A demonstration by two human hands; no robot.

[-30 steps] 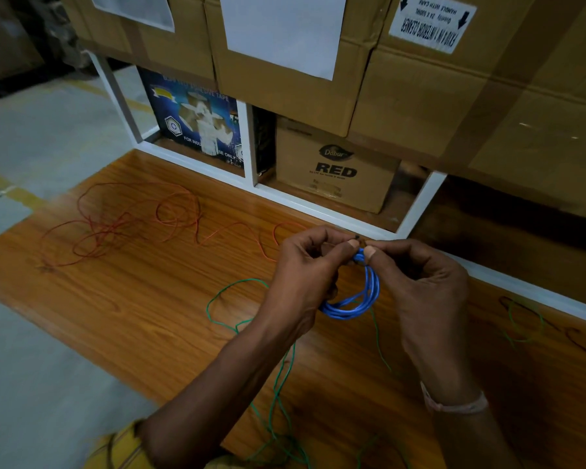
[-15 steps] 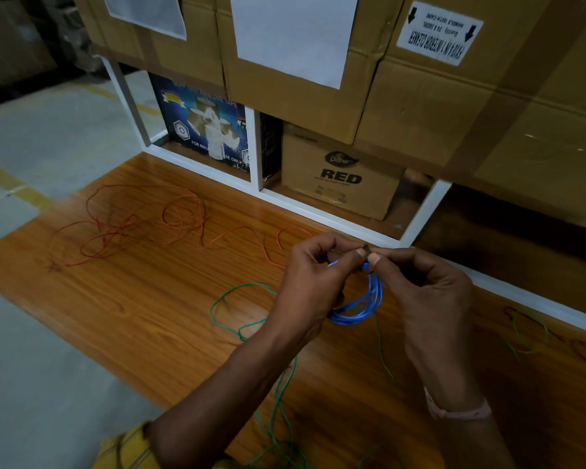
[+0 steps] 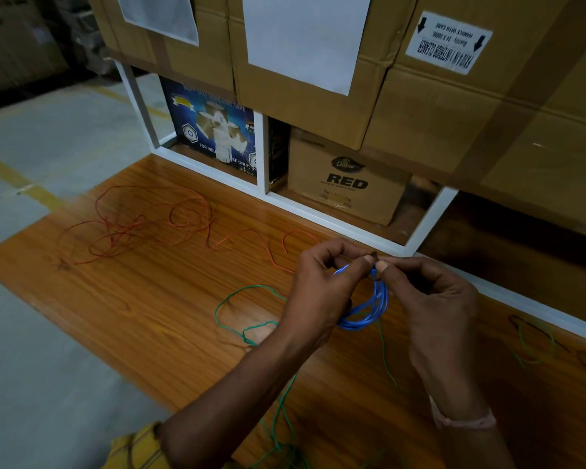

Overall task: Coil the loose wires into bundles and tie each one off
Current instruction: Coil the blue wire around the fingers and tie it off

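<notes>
A small coil of blue wire [image 3: 369,311] hangs between my two hands above the wooden table [image 3: 156,299]. My left hand [image 3: 322,292] pinches the top of the coil with thumb and fingers. My right hand [image 3: 433,299] pinches the same spot from the other side, fingertips touching a small dark tie at the top of the bundle. A loose red wire [image 3: 142,225] sprawls in tangled loops at the table's left. A loose green wire [image 3: 247,326] lies under my left forearm and trails toward me.
A white metal rack frame [image 3: 318,214] borders the table's far edge, holding a "RED" carton [image 3: 345,184] and a blue printed box [image 3: 214,130]. Large cardboard boxes [image 3: 454,96] stack above. More thin wires [image 3: 535,343] lie at the right. Grey floor lies left.
My hands stay pinched on the top of the blue coil, with only small finger movements there. The camera view shifted slightly; the red and green wires lie as before.
</notes>
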